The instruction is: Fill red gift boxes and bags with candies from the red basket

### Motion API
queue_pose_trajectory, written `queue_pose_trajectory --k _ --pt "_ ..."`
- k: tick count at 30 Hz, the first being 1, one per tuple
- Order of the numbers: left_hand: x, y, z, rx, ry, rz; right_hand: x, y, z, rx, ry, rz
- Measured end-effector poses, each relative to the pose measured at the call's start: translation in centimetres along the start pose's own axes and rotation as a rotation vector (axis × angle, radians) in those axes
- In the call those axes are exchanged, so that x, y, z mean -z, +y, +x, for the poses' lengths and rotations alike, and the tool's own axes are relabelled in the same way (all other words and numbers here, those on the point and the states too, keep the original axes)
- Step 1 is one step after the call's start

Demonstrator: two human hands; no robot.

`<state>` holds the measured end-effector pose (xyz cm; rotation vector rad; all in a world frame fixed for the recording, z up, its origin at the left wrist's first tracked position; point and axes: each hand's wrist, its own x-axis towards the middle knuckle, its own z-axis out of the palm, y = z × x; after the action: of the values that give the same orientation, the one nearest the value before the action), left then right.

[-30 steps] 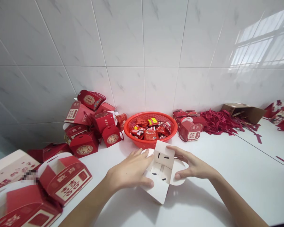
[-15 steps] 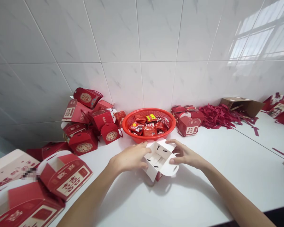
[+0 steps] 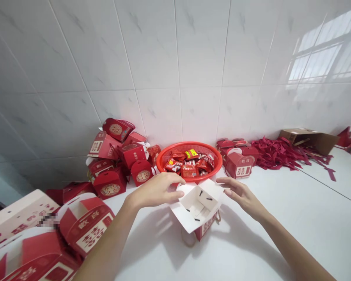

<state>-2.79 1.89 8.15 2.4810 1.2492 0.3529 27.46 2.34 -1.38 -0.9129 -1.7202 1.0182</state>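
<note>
A small red box (image 3: pixel 199 207) with a white inside stands on the white table, its top flaps spread and short dark cord ends showing within. My left hand (image 3: pixel 160 190) is at the box's left flaps, thumb and fingers apart. At the right flap is my right hand (image 3: pixel 240 194), its fingers spread and nothing in its grasp. Looped cords hang at the box's sides. Just behind the box sits a red plastic basket (image 3: pixel 163 155) holding red wrapped packets (image 3: pixel 189 170).
Red gift boxes (image 3: pixel 109 183) are piled at the left, larger ones (image 3: pixel 89 224) nearer me. Right of the basket stand more red boxes (image 3: pixel 241 164), dark red ribbons (image 3: pixel 276 153) and a cardboard carton (image 3: pixel 324 142). A tiled wall (image 3: pixel 199 113) rises behind.
The box's right flap has folded outward and both hands have loosened from the box. The view has shifted, so most objects appear lower and farther right.
</note>
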Motion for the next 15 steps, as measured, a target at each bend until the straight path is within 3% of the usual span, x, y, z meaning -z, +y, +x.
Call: queue_pose_trajectory --k 4,6,8,12,15 --pt "0.3 -1.8 1.2 0.031 0.123 -0.046 0.0 0.1 0.1 -0.032 0.147 0.002" --pt "0.6 -3.2 2.8 0.074 0.109 -0.058 0.0 0.4 0.2 -0.049 0.206 -0.012" --pt "0.8 -4.5 5.1 0.148 0.0 -0.025 0.0 0.7 0.3 -0.057 0.236 -0.012" --pt "0.1 -6.0 10.1 0.364 -0.395 0.151 -0.1 1.3 0.4 -0.07 0.255 0.002" --pt "-1.5 -6.5 12.6 0.387 -0.41 0.218 -0.3 1.9 0.5 -0.061 0.249 -0.021"
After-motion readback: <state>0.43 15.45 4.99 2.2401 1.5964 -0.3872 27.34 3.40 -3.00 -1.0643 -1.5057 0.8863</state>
